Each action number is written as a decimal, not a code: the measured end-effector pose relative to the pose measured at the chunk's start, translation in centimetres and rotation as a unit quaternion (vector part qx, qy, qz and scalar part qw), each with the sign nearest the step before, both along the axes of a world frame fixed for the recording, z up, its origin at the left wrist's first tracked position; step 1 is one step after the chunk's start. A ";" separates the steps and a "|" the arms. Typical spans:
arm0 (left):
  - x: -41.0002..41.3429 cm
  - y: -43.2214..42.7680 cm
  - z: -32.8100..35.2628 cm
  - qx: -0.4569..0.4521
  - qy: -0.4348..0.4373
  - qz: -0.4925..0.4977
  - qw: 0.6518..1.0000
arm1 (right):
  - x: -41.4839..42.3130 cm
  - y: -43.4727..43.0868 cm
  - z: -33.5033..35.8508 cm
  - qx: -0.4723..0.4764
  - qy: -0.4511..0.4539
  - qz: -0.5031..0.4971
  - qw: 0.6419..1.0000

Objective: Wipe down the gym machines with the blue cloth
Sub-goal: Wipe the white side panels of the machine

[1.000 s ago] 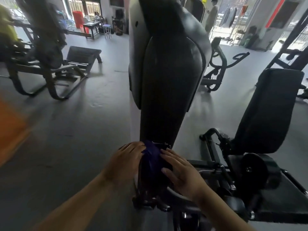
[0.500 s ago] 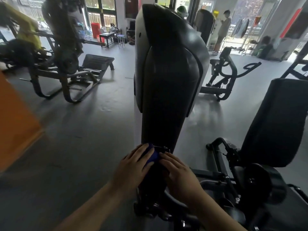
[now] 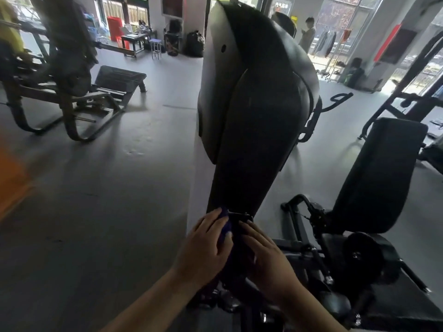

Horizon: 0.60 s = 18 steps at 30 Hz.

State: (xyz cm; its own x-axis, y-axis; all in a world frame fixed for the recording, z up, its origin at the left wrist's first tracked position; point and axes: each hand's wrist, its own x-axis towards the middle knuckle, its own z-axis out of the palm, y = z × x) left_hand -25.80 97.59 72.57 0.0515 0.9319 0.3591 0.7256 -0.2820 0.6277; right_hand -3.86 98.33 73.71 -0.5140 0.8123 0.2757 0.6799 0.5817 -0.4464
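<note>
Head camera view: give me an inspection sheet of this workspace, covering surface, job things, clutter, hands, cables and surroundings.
Surface: dark upright machine panel, glossy, standing on a grey floor.
Job's things: blue cloth pressed against the panel's narrow lower end.
Clutter: nothing seen near the hands.
Hands: left hand presses the cloth with fingers spread; right hand rests flat beside it on the machine.
Cables: nothing seen.
Surroundings: black seat pad at right, another machine at left, a person standing far back by the windows.
</note>
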 end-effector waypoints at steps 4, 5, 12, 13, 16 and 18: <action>-1.8 0.6 -1.4 0.023 -0.022 -0.061 0.998 | -1.2 -0.1 -0.3 -0.009 0.062 -0.072 0.995; -2.7 0.9 -1.6 0.030 -0.049 -0.087 0.995 | -1.5 -0.1 -0.3 -0.014 0.071 -0.091 0.993; -6.5 3.1 -4.1 0.055 -0.149 -0.169 0.973 | -5.0 -0.7 0.5 0.037 0.064 -0.178 0.981; -6.8 3.6 -4.5 0.072 -0.142 -0.162 0.974 | -5.6 -0.7 0.5 0.034 0.064 -0.194 0.978; -5.9 3.6 -4.9 0.102 -0.157 -0.153 0.970 | -6.5 -0.9 0.2 0.024 0.069 -0.219 0.973; -4.7 2.8 -5.7 0.084 -0.184 -0.153 0.967 | -7.0 -1.1 0.0 0.010 0.077 -0.230 0.970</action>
State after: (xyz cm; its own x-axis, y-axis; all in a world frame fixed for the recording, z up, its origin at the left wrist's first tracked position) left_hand -30.48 100.40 66.82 0.1563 0.8205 0.5499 0.3275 -0.5683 0.7548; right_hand -10.88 97.23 73.69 -0.0494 0.9396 0.3386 0.7959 0.2419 -0.5550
